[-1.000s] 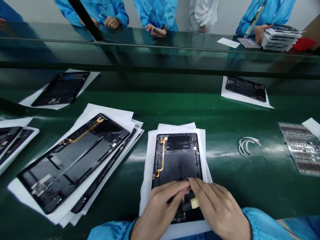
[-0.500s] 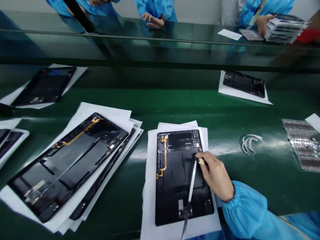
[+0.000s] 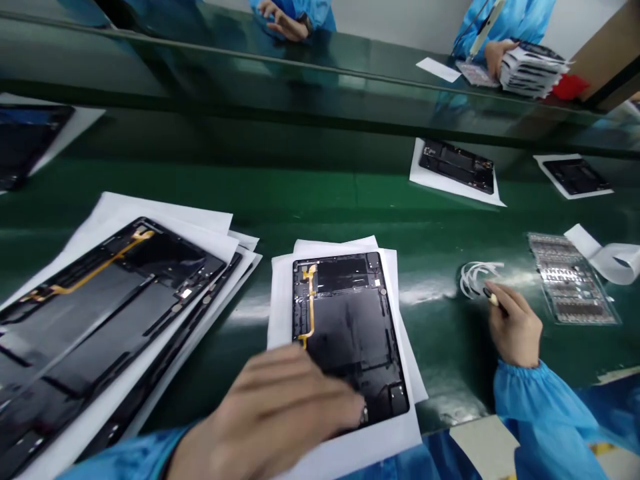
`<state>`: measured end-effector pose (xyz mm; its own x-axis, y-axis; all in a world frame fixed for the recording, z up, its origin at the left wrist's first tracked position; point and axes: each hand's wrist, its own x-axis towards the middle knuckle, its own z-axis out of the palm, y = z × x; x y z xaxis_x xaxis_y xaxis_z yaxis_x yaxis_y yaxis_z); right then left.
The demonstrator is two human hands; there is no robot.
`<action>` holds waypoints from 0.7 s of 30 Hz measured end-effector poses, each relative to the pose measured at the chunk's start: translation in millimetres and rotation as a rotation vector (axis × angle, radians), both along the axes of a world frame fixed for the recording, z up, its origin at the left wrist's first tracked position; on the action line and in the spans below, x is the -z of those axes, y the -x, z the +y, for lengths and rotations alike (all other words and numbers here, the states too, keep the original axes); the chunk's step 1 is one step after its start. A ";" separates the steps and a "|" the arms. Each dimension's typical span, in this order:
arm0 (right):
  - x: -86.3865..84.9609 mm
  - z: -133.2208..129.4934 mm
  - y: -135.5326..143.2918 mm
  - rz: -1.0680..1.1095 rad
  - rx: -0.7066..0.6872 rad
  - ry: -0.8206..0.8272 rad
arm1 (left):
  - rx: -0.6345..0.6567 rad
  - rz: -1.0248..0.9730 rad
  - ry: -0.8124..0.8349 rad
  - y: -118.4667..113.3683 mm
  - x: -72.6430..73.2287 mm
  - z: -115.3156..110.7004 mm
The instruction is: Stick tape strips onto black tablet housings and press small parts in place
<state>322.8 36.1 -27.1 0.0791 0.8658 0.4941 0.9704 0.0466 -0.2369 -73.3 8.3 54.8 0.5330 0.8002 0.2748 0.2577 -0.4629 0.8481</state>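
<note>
A black tablet back shell (image 3: 345,327) with an orange flex cable (image 3: 311,310) along its left side lies on white sheets in front of me. Over its lower part is my left hand (image 3: 280,413), palm down, fingers bent and fingertips at the shell's lower edge. Motion smears these fingers, and whatever is under them is hidden. Off to the right, my right hand (image 3: 517,327) is closed in a pinch on a small cream-and-black piece (image 3: 493,298), its exact kind unclear. Its fingertips are at a loose bunch of thin white curled strips (image 3: 477,277) on the green bench.
A stack of similar shells (image 3: 130,293) between white sheets fills the left. Clear trays of small parts (image 3: 570,277) and curled white paper (image 3: 617,262) lie right. More shells (image 3: 457,163) sit farther back. Across a raised ledge, co-workers' hands (image 3: 285,20) show.
My right hand has moved right, from the shell to the white strips. The long pale strip beneath it no longer shows on the shell. My left hand has come into view. The camera view has shifted right.
</note>
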 end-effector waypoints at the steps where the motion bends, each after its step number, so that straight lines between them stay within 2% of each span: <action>1: 1.4 -3.9 -4.3 -0.060 0.009 0.013 | -0.017 0.016 -0.070 -1.3 -0.7 17.4; 4: -5.3 -14.6 9.1 -0.088 0.064 -0.088 | -0.118 0.038 -0.090 -7.4 7.9 54.6; 5: -9.6 -17.7 21.2 -0.048 0.025 -0.096 | -0.136 0.036 -0.060 -9.5 13.8 62.4; 7: -17.5 -23.7 52.5 0.082 -0.192 0.004 | -0.140 0.046 0.006 -12.9 27.8 73.8; 10: -20.3 -30.5 100.1 0.224 -0.646 0.260 | -0.149 0.096 0.042 -15.5 48.0 85.4; 12: -15.6 -32.2 121.5 0.228 -0.821 0.322 | -0.179 0.108 0.023 -16.3 57.5 90.5; 15: -6.5 -31.9 132.8 0.191 -0.903 0.325 | -0.212 0.112 0.003 -17.8 64.7 93.6; 21: -1.0 -33.4 128.3 0.177 -0.910 0.342 | -0.238 0.217 -0.021 -22.0 69.7 93.1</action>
<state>194.5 2.7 -26.1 -0.6394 0.7267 0.2510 0.5475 0.6596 -0.5149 -51.3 101.4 -14.9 0.3796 0.9048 0.1927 0.5344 -0.3845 0.7527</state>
